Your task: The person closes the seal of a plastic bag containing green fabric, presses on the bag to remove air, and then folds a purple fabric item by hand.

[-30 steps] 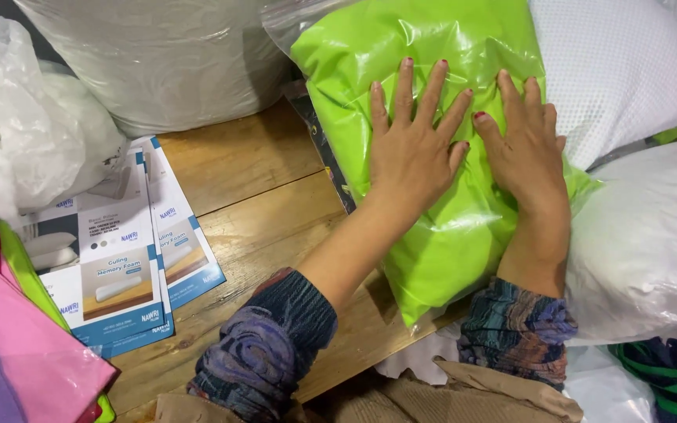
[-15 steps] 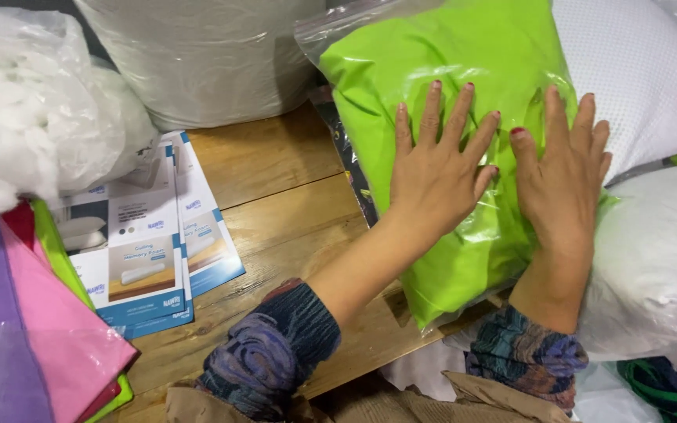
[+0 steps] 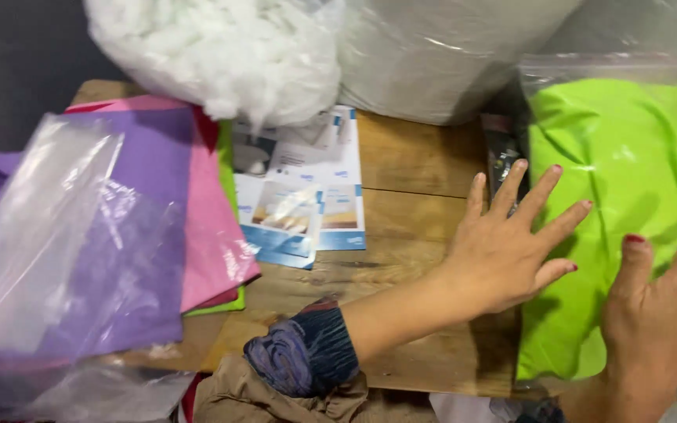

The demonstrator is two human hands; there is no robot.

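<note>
- The left hand [image 3: 511,251] lay flat with fingers spread wide, its fingertips on the left edge of the green pillow [image 3: 628,204] and its palm over the wooden table [image 3: 417,157]; it gripped nothing.
- The right hand [image 3: 660,313] sat at the lower right of the frame, partly cut off by the edge; it also looked flat and open on the pillow, clasping nothing, though its outer fingers were out of view.
- The green pillow filled the right side of the frame, sealed in a clear plastic bag whose upper edge showed as a pale band near the top right.
- Pressing a bagged pillow flat seemed to be the work in hand. To do it well, I judge both palms should bear down evenly and sweep toward the bag's open end so trapped air escapes rather than bunching in a corner.
- The slick plastic could slide on the wood, so one hand might better anchor while the other smooths.
- A stack of printed leaflets [image 3: 307,196] lay in the middle of the table, just left of the left hand and apart from it.
- Purple and pink fabric [image 3: 158,227] under a loose clear bag [image 3: 48,235] covered the left side.
- White stuffing [image 3: 221,55] sat at the upper left.
</note>
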